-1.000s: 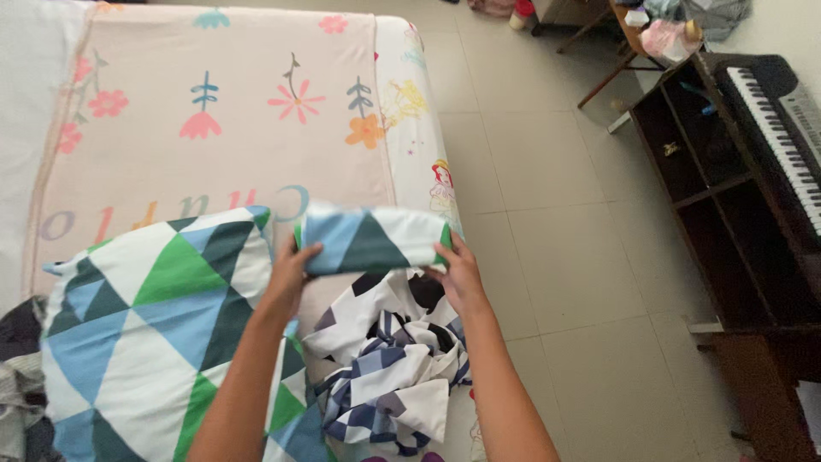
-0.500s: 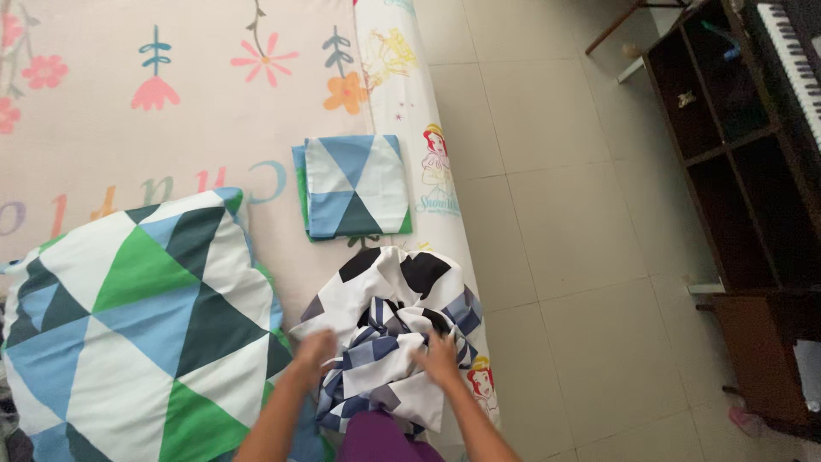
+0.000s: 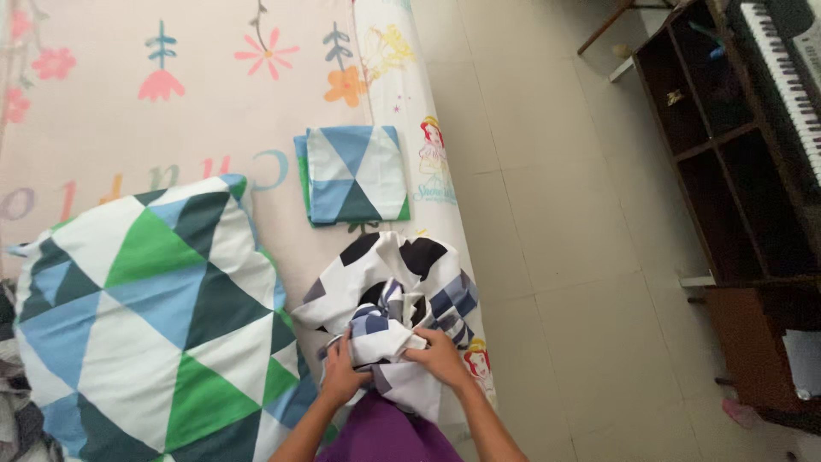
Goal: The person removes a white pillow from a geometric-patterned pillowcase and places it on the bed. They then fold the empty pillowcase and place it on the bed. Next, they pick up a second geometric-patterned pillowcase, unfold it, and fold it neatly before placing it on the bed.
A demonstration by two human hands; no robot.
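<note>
Pale tiled floor (image 3: 547, 214); dark shelf unit (image 3: 727, 162), prob. wood.

Both hands grip a crumpled white cloth with black and navy patches (image 3: 389, 295) at the bed's edge; the left hand (image 3: 344, 376) and right hand (image 3: 442, 358) bunch its near end; a folded triangle-patterned pillowcase (image 3: 352, 174) lies just beyond; a matching pillow (image 3: 154, 316) lies beside it, on a floral sheet (image 3: 171, 128).

A folded blue, green and white triangle-print cloth (image 3: 355, 174) is lying flat on the pale flowered bedspread (image 3: 171, 111), a big triangle-print pillow (image 3: 145, 316) sitting nearby. Off right, a dark wooden shelf (image 3: 727, 162) is standing on the tiled floor (image 3: 547, 214), carrying what looks like a keyboard (image 3: 791, 73).
</note>
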